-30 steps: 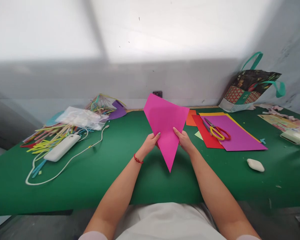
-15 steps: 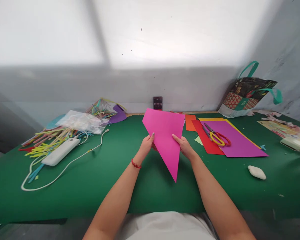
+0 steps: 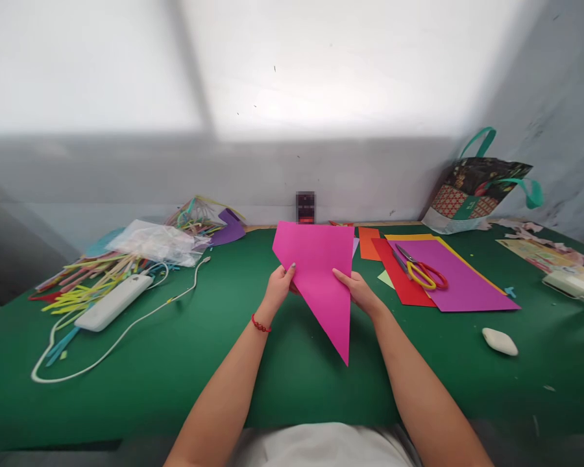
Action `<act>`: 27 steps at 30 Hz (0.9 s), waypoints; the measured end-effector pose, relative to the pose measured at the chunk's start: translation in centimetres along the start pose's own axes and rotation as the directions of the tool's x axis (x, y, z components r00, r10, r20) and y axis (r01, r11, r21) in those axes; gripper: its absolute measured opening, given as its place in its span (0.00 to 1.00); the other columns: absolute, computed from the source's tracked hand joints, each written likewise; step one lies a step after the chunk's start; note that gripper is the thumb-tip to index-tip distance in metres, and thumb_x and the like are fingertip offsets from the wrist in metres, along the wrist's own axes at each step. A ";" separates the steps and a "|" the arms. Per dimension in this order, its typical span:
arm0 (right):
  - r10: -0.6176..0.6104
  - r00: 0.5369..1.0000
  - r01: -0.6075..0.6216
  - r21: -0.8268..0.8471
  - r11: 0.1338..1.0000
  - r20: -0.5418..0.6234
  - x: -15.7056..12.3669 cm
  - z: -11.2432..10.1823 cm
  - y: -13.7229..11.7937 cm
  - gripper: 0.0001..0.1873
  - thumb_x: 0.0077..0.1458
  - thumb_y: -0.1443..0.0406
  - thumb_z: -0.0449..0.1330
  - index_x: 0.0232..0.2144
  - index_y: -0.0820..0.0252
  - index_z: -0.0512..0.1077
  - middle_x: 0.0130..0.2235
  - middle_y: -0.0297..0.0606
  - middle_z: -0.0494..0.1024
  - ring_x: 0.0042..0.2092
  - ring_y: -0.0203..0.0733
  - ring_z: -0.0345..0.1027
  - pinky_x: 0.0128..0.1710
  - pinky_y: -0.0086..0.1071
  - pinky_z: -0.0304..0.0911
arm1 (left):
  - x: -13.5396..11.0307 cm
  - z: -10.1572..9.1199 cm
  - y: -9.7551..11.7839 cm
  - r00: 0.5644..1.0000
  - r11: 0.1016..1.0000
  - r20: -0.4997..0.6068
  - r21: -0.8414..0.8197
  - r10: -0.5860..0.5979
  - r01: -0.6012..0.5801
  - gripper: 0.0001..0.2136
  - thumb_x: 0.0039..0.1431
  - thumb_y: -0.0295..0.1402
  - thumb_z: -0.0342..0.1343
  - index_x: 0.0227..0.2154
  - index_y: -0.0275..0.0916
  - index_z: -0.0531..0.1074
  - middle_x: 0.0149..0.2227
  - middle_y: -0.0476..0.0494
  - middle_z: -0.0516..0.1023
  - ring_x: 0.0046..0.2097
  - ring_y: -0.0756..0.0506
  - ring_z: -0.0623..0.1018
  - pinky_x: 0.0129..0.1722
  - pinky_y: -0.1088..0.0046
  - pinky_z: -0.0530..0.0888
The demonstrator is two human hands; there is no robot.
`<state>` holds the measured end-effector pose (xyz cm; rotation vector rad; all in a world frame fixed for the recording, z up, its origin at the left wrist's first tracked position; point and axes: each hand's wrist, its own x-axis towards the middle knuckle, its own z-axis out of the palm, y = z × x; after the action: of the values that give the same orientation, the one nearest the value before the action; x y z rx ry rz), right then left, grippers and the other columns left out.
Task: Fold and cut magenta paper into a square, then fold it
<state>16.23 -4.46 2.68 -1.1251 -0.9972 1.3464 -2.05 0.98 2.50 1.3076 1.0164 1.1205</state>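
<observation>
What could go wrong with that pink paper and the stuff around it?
The pink paper might crease, because the left hand and right hand grip its opposite edges. The scissors lie with their blades bare, so they could nick a reaching finger. The white cable loops loosely on the table; an arm might snag it.

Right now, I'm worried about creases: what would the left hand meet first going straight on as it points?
The left hand would first meet the bright pink pointed paper sheet it grips; beyond that, probably the pale wall, though depth is unclear.
</observation>
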 end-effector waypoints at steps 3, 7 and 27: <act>-0.012 1.000 0.012 -0.020 1.000 0.008 -0.1 0.0 -0.1 0.21 0.40 0.50 0.64 0.28 0.64 0.73 0.18 0.32 0.69 0.17 0.31 0.55 0.14 0.27 0.46 | 0.1 -0.2 -0.2 1.000 1.000 -0.001 -0.009 0.002 -0.002 0.20 0.45 0.52 0.56 0.20 0.38 0.62 0.11 0.54 0.66 0.14 0.49 0.69 0.16 0.74 0.66; 0.002 1.000 -0.001 -0.013 1.000 0.028 -0.3 0.3 -0.4 0.21 0.40 0.50 0.64 0.26 0.63 0.72 0.16 0.31 0.67 0.16 0.30 0.52 0.13 0.27 0.43 | 0.0 -0.4 -0.2 1.000 0.999 -0.006 -0.047 0.026 -0.027 0.21 0.44 0.53 0.56 0.18 0.38 0.62 0.12 0.54 0.66 0.15 0.50 0.69 0.16 0.75 0.66; 0.134 0.670 -0.227 0.029 0.974 0.730 0.7 3.2 2.5 0.26 0.39 0.48 0.61 0.37 0.59 0.72 0.32 0.39 0.77 0.22 0.34 0.64 0.16 0.25 0.51 | -0.8 1.2 -0.4 0.999 0.803 0.026 -0.597 0.018 0.001 0.21 0.48 0.47 0.57 0.40 0.37 0.71 0.44 0.39 0.75 0.45 0.44 0.75 0.42 0.70 0.71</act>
<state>12.62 -3.91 0.80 -0.5805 -1.3628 2.0728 -1.02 -0.04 2.07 0.8086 0.5525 1.2881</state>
